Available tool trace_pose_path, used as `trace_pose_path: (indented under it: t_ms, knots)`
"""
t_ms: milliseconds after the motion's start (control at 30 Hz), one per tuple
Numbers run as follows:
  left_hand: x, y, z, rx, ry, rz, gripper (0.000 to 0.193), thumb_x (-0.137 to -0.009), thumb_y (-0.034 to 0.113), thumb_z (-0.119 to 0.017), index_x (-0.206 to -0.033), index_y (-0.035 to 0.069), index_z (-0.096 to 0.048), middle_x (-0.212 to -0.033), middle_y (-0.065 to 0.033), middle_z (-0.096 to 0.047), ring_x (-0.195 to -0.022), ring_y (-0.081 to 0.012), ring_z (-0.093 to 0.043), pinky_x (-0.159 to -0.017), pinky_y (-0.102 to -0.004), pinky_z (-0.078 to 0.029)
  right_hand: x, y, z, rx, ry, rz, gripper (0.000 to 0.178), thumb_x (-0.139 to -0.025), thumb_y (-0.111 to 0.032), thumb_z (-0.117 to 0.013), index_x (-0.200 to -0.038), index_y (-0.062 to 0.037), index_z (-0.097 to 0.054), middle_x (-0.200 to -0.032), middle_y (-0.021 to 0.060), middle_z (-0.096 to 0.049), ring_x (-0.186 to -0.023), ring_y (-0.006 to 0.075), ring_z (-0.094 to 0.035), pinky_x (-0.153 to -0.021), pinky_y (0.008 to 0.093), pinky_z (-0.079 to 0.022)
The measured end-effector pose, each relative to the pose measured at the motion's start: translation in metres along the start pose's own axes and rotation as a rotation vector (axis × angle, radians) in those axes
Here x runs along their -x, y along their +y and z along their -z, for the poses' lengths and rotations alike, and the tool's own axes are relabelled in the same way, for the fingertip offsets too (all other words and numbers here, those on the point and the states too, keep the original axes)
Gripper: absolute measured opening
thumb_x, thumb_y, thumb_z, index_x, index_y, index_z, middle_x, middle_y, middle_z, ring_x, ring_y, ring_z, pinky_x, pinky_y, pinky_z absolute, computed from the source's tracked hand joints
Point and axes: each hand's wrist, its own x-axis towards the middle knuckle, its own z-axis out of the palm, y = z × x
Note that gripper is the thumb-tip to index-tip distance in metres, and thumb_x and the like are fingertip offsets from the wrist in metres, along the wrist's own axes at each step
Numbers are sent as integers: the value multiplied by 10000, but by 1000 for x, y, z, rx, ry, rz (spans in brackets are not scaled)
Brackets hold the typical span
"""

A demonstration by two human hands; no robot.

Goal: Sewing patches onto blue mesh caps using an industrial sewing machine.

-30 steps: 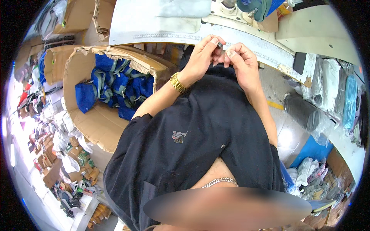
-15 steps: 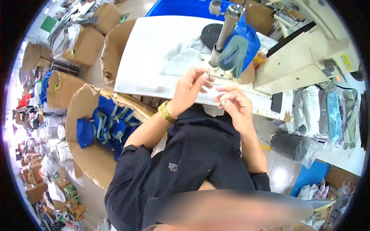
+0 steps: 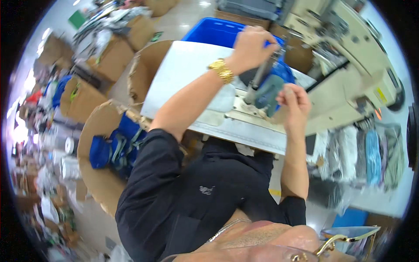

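My left hand (image 3: 253, 49) is raised over the far part of the white table, thumb and fingers pinched at the top of the sewing machine's grey metal column (image 3: 262, 72). A gold band (image 3: 221, 71) circles that wrist. Closer to me, my right hand (image 3: 295, 104) is closed in a pinch just right of the column. Whatever either hand holds is too small to make out. Between the hands, a blue fabric piece with grey-green edging (image 3: 271, 91) sits beside the column. The cream sewing machine (image 3: 345, 98) extends to the right.
A white worktable (image 3: 168, 83) spans the middle, with pale fabric on it. Behind it stands a blue bin (image 3: 214, 31). At left, a cardboard box (image 3: 94, 187) holds blue fabric pieces (image 3: 99, 150). Bagged fabric stacks (image 3: 349, 150) lie at right.
My left hand has moved up and away to the column's top. The right hand has risen to the right, so the hands are farther apart. The head view has shifted.
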Motion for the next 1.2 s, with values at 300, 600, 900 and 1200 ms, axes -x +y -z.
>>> trace_pose_path:
  t_ms: [300, 600, 900, 1200]
  knots:
    - [-11, 3, -11, 128, -214, 226, 216, -768, 287, -663, -793, 77, -708, -840, -123, -664, -891, -298, -617, -842, -400, -472, -19, -1, 10, -38, 18, 14, 123, -926, -143, -609, -969, -31, -635, -797, 39, -633, -670, 104, -570, -612, 225, -450]
    - [-7, 17, -7, 45, -75, 53, 162, -760, 227, -662, -806, 81, -714, -830, -109, -687, -786, -306, -646, -744, -391, -508, -25, -2, 10, -54, -1, 17, 125, -922, -144, -617, -966, -30, -636, -800, 34, -632, -665, 95, -563, -619, 218, -450]
    - [-24, -10, -4, 395, -364, 268, 222, -754, 282, -726, -853, 85, -756, -776, -68, -712, -688, -165, -664, -661, -290, -520, -27, 0, 5, -36, -28, -2, 148, -914, -169, -637, -969, -31, -646, -794, 32, -641, -667, 93, -574, -616, 222, -454]
    - [-32, -18, -18, 416, -450, 371, 188, -762, 233, -734, -851, 67, -748, -764, -56, -708, -658, -118, -629, -627, -273, -510, -33, -9, 1, -12, -68, 121, 141, -923, -168, -620, -954, -32, -642, -802, 30, -626, -687, 87, -557, -632, 218, -449]
